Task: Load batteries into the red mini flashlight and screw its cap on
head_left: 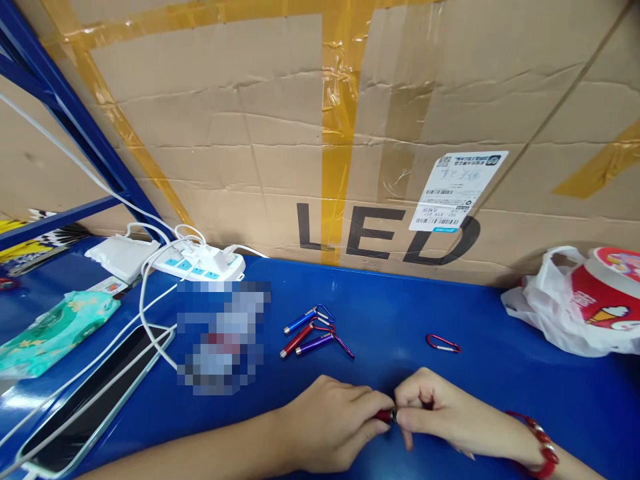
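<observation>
My left hand (334,421) and my right hand (434,413) meet at the near edge of the blue table (500,393), both pinching a small red keychain torch (386,416) between the fingertips. Most of that torch is hidden by my fingers. Farther back lie three finished keychain torches with carabiner clips: a blue one (300,321), a red one (297,341) and a purple one (315,344). A loose red carabiner (443,343) lies to their right, apart from both hands. My right wrist wears a red bead bracelet (543,445).
A large taped cardboard box marked LED (380,133) walls off the back. A white power strip (200,265) with cables, a phone (95,397), a green wipes pack (55,331) and a blurred patch sit left. A plastic bag holding a red-and-white tub (595,300) sits right.
</observation>
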{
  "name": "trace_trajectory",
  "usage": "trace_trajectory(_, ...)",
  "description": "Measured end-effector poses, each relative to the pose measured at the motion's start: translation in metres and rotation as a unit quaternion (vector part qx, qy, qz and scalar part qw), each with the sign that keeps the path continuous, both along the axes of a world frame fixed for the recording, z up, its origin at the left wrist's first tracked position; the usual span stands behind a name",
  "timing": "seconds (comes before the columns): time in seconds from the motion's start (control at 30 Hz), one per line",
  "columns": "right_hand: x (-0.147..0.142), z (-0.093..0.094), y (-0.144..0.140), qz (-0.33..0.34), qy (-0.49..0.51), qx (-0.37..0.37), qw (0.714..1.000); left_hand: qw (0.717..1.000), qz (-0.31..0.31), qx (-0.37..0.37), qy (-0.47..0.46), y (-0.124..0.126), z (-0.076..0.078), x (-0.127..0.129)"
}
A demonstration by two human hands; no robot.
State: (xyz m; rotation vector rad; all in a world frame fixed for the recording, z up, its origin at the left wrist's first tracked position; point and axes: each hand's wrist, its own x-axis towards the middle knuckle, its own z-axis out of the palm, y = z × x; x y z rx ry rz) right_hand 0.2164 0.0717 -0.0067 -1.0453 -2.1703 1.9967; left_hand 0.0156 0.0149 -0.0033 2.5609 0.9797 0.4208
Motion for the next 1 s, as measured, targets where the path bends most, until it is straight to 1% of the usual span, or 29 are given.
trace_trajectory(0.27,0.0033,-0.0033,0.0008,-0.001,0.009,0.002,1.000,1.000,-0.001,-0.027,-0.002,0.0001,0.0009,-0.0005)
trace_trajectory(0.47,0.0023,0.0036,0.0013,0.005,0.003,-0.015,1.000,0.999,0.011,-0.042,-0.017,0.0014,0.0025,0.0002)
trace_trajectory(0.63,0.0029,0.0038,0.0001,0.012,0.018,-0.002,1.000,1.000,0.016,-0.018,-0.006,0.0005,0.0016,0.0014)
trace_trajectory(0.77,0.0020,0.0033,-0.0017,0.018,0.000,0.021,1.000,1.000,0.017,0.006,0.004,-0.0006,0.0007,0.0012)
trace_trajectory(1.0,0.0003,0.0025,-0.0042,0.014,-0.017,0.034,0.999,0.999,0.016,0.037,0.012,-0.0018,-0.0018,0.0001)
